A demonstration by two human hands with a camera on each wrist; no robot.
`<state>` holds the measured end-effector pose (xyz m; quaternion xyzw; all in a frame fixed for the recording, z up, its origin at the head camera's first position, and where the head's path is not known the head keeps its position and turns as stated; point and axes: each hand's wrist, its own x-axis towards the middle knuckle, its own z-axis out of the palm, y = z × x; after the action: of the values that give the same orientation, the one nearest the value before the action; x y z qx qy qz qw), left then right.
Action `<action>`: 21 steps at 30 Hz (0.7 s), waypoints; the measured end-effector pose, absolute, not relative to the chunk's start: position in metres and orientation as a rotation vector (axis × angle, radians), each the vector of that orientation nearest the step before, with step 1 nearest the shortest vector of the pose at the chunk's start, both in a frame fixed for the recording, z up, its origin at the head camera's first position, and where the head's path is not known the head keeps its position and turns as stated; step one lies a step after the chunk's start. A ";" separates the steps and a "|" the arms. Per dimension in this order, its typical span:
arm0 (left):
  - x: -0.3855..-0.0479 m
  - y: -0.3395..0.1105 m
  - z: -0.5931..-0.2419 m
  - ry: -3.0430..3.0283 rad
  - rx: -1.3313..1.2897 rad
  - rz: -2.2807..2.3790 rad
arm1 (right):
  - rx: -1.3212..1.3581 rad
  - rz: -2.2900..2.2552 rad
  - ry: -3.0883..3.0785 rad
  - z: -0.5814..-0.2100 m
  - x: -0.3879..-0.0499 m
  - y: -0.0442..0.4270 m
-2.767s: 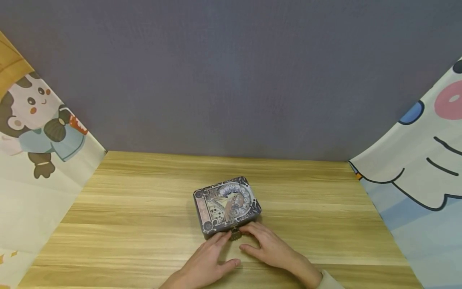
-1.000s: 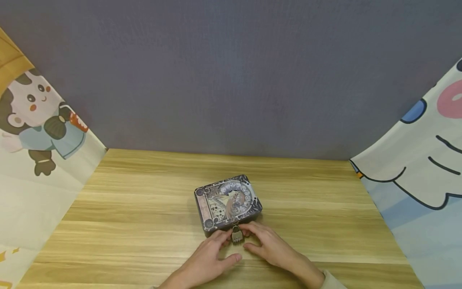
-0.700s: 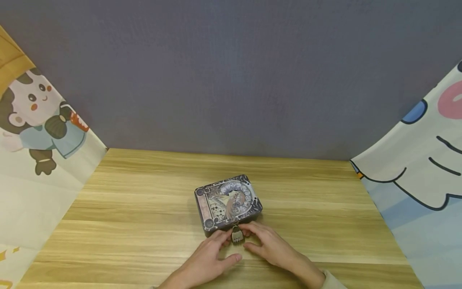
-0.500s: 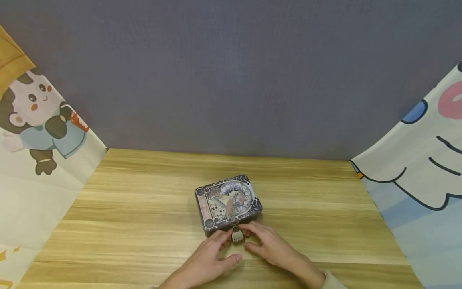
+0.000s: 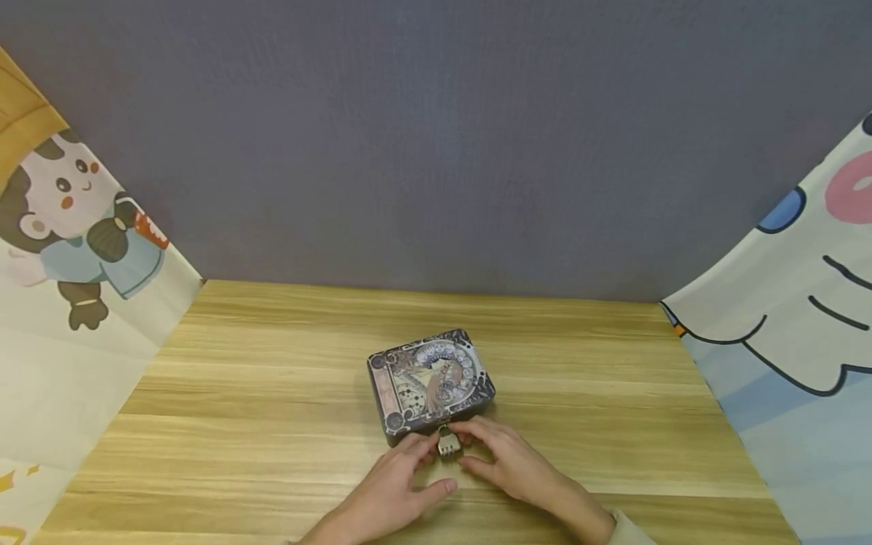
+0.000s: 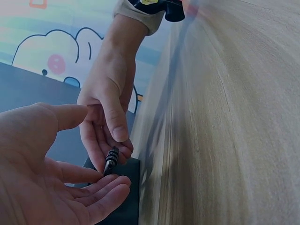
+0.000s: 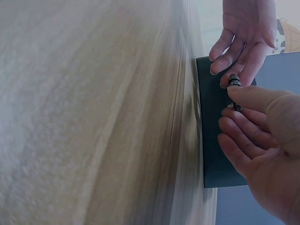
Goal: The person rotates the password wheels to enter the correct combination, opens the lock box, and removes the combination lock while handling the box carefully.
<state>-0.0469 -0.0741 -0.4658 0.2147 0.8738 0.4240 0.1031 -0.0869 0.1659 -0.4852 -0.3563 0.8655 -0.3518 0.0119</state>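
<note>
A dark box (image 5: 429,382) with an ornate printed lid lies closed and slightly turned on the table. At its front side hangs a small brass-coloured combination padlock (image 5: 450,445). My left hand (image 5: 390,490) has its fingertips against the padlock's left side, thumb held apart. From the right, my right hand (image 5: 516,465) holds the padlock (image 7: 234,80) between thumb and fingertips. The left wrist view shows the padlock (image 6: 111,158) edge-on between both hands, its dials dark. Numbers on the dials are too small to read.
The wood-grain table (image 5: 272,401) extends around the box. Behind it stands a grey panel (image 5: 422,151). Cartoon-printed sheets line the left (image 5: 41,363) and right (image 5: 804,303) sides.
Since the earliest frame, the padlock has swung up and outward from the box, and its face shows more. Over the last half second it has tilted slightly; both hands stay nearly in place.
</note>
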 end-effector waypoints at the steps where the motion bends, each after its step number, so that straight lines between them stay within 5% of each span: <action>1: -0.047 -0.074 -0.466 2.580 0.635 1.250 | -1.110 -1.094 2.699 -0.485 -0.087 0.166; 21: -0.046 -0.075 -0.463 2.639 0.693 1.201 | -1.184 -1.117 2.710 -0.485 -0.088 0.166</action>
<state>-0.0461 -0.0748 -0.4629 0.2318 0.8825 0.4014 0.0801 -0.0878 0.1661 -0.4845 -0.3744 0.8572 -0.3533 -0.0098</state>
